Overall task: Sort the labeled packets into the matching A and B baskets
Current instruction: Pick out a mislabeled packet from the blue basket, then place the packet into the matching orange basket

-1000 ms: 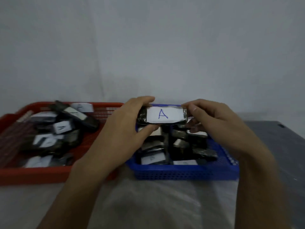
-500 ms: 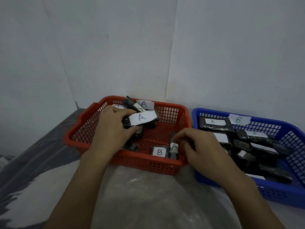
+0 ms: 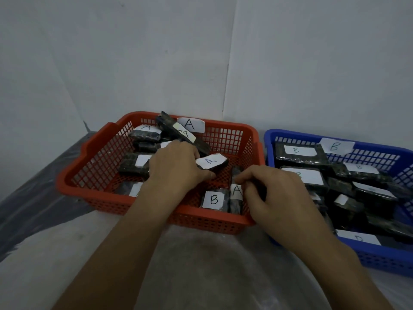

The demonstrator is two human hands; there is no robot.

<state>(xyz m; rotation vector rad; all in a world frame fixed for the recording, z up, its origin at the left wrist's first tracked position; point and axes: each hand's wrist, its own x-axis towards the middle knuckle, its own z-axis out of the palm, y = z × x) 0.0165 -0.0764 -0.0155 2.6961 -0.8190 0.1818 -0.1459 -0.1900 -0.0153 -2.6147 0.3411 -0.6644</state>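
Left hand (image 3: 176, 168) closed on an A packet (image 3: 211, 163), held tilted just above the red basket (image 3: 89, 175) floor. Right hand (image 3: 274, 193) curled at the near right corner, fingertips (image 3: 242, 179) pinching another A packet (image 3: 236, 198), just right of a B packet (image 3: 213, 199). Further right, blue basket (image 3: 380, 258) full of B packets.

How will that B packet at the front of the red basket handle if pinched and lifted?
The B packet looks like a flat dark slab in glossy wrap, so probably fairly stiff but slick to pinch. It stands on edge against the red basket front wall beside an A packet, so it may tip when nudged. Its paper label could peel.
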